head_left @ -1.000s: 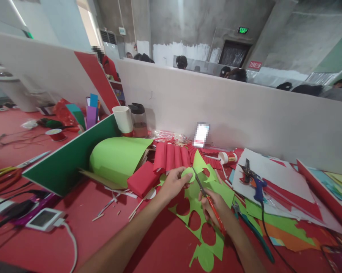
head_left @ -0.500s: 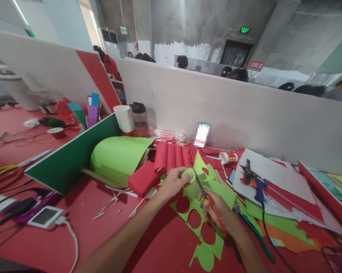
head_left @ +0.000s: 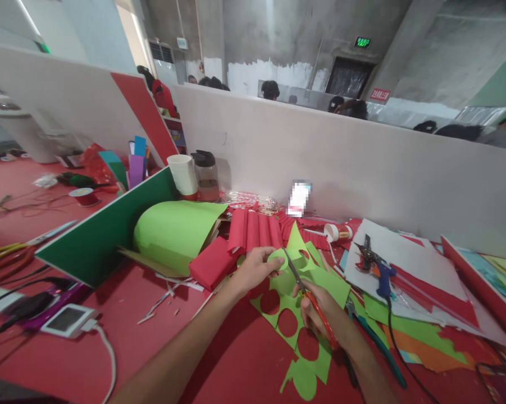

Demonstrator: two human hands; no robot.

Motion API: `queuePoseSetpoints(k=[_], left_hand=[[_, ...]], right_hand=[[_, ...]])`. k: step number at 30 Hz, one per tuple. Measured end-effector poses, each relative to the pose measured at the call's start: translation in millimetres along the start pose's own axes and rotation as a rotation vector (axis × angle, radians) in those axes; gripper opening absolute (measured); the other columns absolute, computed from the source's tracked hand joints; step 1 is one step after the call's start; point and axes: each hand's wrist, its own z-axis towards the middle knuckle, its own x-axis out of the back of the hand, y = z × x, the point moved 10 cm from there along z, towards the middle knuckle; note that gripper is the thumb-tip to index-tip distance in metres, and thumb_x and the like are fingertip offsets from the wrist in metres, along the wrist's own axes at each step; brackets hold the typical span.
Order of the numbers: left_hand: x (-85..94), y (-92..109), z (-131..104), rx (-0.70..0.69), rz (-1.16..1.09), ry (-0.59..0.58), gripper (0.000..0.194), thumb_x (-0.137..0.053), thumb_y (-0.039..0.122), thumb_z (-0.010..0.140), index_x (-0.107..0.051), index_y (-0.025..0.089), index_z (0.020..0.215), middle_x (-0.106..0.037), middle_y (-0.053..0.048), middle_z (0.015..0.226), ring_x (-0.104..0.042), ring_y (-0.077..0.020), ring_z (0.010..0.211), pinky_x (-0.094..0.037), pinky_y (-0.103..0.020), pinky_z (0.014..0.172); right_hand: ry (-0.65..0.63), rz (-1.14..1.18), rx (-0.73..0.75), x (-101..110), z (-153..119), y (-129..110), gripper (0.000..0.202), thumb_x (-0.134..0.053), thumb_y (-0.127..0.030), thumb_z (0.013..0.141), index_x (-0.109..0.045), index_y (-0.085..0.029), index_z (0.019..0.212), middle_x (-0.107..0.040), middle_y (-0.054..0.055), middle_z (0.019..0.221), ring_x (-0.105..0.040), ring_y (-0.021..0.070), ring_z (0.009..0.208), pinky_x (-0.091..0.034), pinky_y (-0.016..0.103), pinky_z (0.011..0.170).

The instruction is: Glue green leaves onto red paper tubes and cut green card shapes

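My left hand (head_left: pixel 259 268) pinches a piece of light green paper (head_left: pixel 280 259) with a rounded edge between thumb and fingers. In my right hand (head_left: pixel 315 303) is a pair of scissors (head_left: pixel 326 325) with red-orange handles; the blades lie close against the paper's right edge. Beneath both hands spreads a green paper sheet (head_left: pixel 320 280) with several round holes cut through it, showing the red table. A green paper cutout (head_left: pixel 305 379) with rounded edges lies below the sheet, nearer to me.
A blue glue gun (head_left: pixel 385 278) rests on white sheets at the right, beside green-handled pliers (head_left: pixel 379 336). Behind my left hand lie a red block (head_left: pixel 213 264) and a curled green sheet (head_left: pixel 172 233). A white partition (head_left: pixel 362 168) stands at the back, a green board (head_left: pixel 118 224) at the left.
The hands and scissors have barely moved. A curl of green paper now shows just right of the scissor blades.
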Motion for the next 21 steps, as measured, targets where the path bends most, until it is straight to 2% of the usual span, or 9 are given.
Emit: queuePoseSetpoints(k=[6, 10, 21], left_hand=[[0.9, -1.3, 1.0, 0.004, -0.015, 0.012, 0.036, -0.071, 0.051, 0.080, -0.067, 0.015, 0.085, -0.065, -0.002, 0.069, -0.060, -0.0127, 0.060, -0.045, -0.024, 0.059], [1.1, -1.8, 1.1, 0.005, -0.017, 0.012, 0.036, -0.071, 0.051, 0.081, -0.067, 0.015, 0.085, -0.064, -0.002, 0.070, -0.059, -0.0124, 0.060, -0.045, -0.024, 0.059], [1.9, -0.2, 0.2, 0.012, -0.022, 0.023, 0.036, -0.072, 0.050, 0.080, -0.066, 0.015, 0.083, -0.064, -0.002, 0.069, -0.060, -0.0126, 0.061, -0.045, -0.024, 0.059]], right_hand=[[0.041, -0.021, -0.026, 0.0, -4.7, -8.9, 0.057, -0.048, -0.075, 0.090, -0.053, -0.020, 0.104, -0.049, -0.007, 0.050, -0.041, 0.0091, 0.037, -0.036, 0.018, 0.037], [0.050, 0.005, -0.046, -0.4, -4.0, -7.2, 0.055, -0.049, -0.075, 0.090, -0.052, -0.020, 0.098, -0.048, -0.007, 0.049, -0.041, 0.0084, 0.036, -0.036, 0.017, 0.036], [0.058, 0.026, -0.076, 1.7, -4.0, -3.8, 0.047, -0.054, -0.068, 0.092, -0.051, -0.021, 0.096, -0.048, -0.008, 0.047, -0.041, 0.0080, 0.034, -0.036, 0.017, 0.035]])
